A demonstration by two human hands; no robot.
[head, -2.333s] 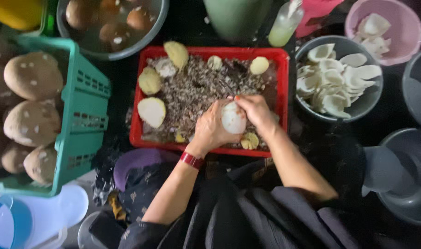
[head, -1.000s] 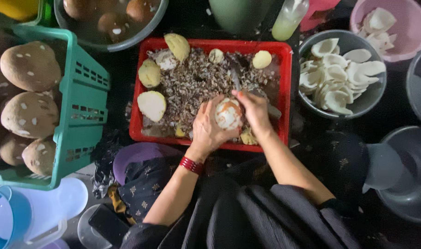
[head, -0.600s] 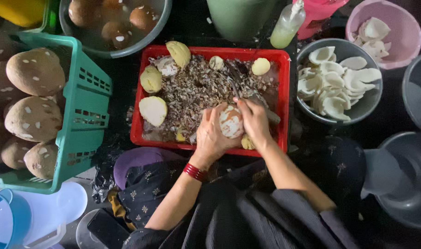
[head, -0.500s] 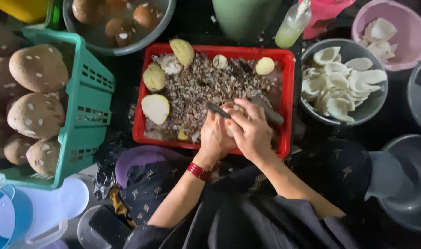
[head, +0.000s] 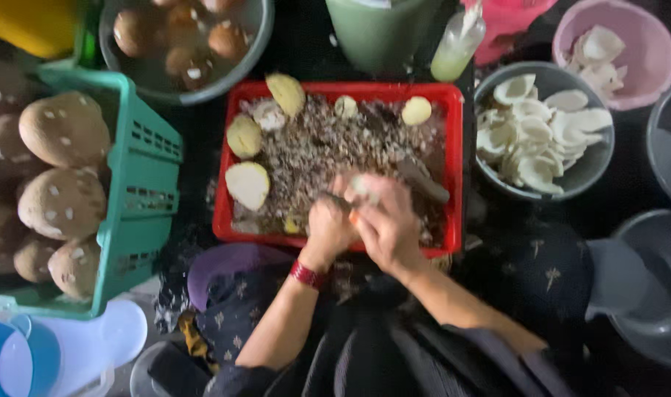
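Peeled tuber (head: 361, 185) sits pinched in both hands' grip, left hand (head: 329, 226), right hand (head: 388, 224), over the peel-strewn red tray (head: 453, 158).

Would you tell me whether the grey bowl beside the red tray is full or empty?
Nearly full: the grey bowl holds many white peeled pieces.

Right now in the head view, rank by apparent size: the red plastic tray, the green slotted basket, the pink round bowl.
1-2. Red plastic tray and green slotted basket: alike; basket cropped.
3. Pink round bowl.
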